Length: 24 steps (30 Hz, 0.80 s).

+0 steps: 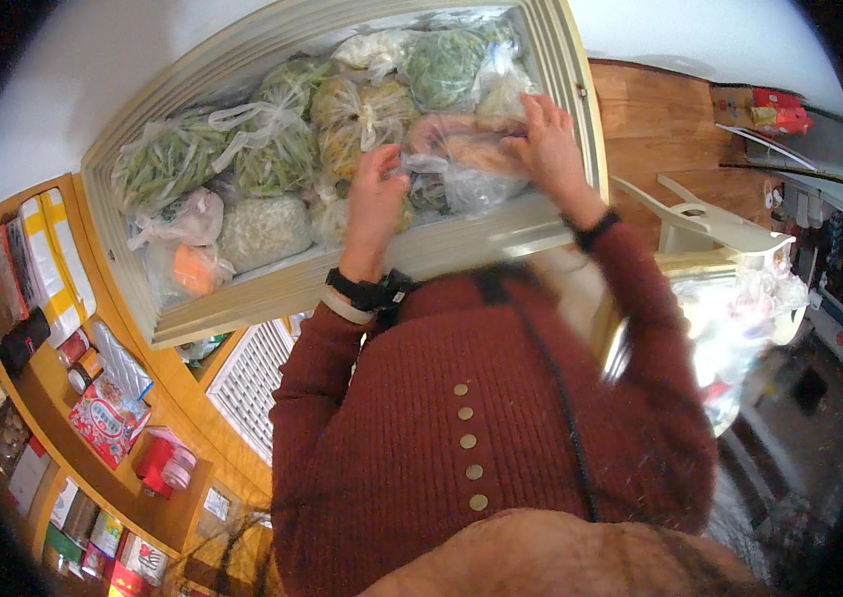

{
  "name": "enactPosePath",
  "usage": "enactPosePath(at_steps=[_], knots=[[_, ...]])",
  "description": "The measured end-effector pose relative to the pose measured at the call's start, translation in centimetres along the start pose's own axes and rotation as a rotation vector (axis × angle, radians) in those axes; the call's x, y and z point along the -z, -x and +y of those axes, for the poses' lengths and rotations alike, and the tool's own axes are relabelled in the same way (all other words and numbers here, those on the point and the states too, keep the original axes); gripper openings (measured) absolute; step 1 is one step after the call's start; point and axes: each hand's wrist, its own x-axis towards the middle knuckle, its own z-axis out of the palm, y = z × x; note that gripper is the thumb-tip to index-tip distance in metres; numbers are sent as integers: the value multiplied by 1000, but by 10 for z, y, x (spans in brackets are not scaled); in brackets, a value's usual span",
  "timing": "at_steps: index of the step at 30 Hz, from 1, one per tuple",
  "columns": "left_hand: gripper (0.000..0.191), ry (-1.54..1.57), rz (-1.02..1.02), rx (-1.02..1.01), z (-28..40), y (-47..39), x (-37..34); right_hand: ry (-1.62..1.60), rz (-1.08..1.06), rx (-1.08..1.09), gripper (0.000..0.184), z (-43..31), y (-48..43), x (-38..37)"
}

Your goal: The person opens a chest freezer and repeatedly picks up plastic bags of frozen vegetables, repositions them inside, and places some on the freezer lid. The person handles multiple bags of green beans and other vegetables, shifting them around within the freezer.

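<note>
A chest freezer (pixel 421 257) lies before me, filled with clear plastic bags of food. Near its right end rests a clear bag (pixel 477 153) holding something pinkish, perhaps meat. My left hand (pixel 377 209) is at that bag's left side, finger and thumb apart with a gap between them. On the bag's right side is my right hand (pixel 548 145), fingers spread and the thumb against the plastic. Just left of the pinkish bag sits a knotted bag of yellowish food (pixel 362 112). A bag of leafy greens (pixel 444 67) lies beyond it.
More bags of green vegetables (pixel 171 164) and a pale, grainy bag (pixel 265 231) fill the freezer's left side. Wooden shelves (pixel 145 500) with packages stand at left. A pale plastic chair (pixel 727 224) and a glass-topped surface with bags (pixel 742 313) are at right.
</note>
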Motion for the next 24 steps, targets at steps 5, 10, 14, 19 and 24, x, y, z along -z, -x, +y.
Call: enactPosePath(at_steps=[5,10,14,19,24], knots=[[76,-907,-298,-333,-6,-12,-44,235,-267,227,86,-29,1,-17],[93,-1120,-397,-264,-16,-23,-55,211,-182,262,86,-21,-15,-41],[93,-1067,-463,-252,-14,-19,-53,237,-163,303,86,-16,-6,-47],[91,-1020,-563,-210,12,-24,-42,252,-175,323,90,-14,-6,-49],[73,-545,-548,-276,30,-22,9,299,-397,224,82,-33,-22,-23]])
